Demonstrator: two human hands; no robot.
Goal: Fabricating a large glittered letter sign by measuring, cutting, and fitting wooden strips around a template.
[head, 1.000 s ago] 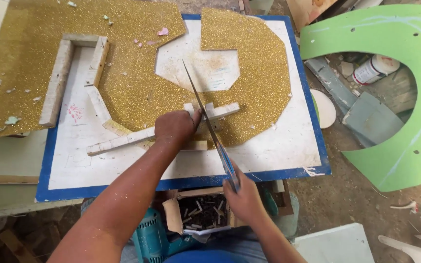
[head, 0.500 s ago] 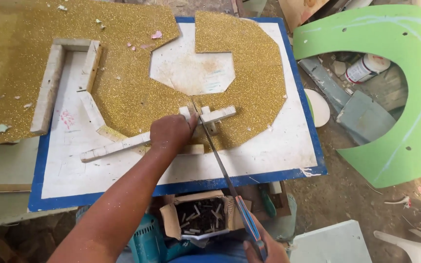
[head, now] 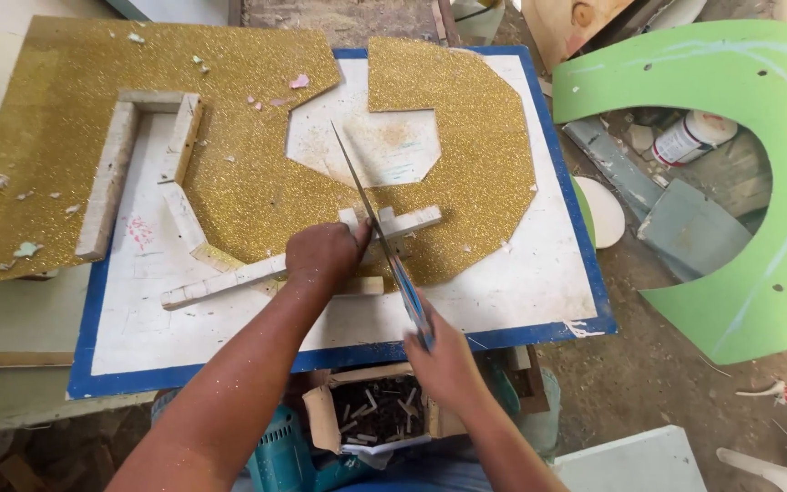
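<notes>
The long saw blade (head: 371, 214) is lying slantwise, its tip pointing away over the gold glitter sheet (head: 229, 173), its handle end nearest the person. The right hand (head: 444, 360) is gripping it, fingers closed. The left hand (head: 321, 255) is pressing down, curled over the white foam strip (head: 229, 278) crossing under the blade.

Both forearms are bare, with no sleeves, gloves, watch or rings showing. Fine gold glitter specks cling to the left forearm and to the left hand (head: 323, 254). The right hand (head: 448, 364) carries a few such specks too.
</notes>
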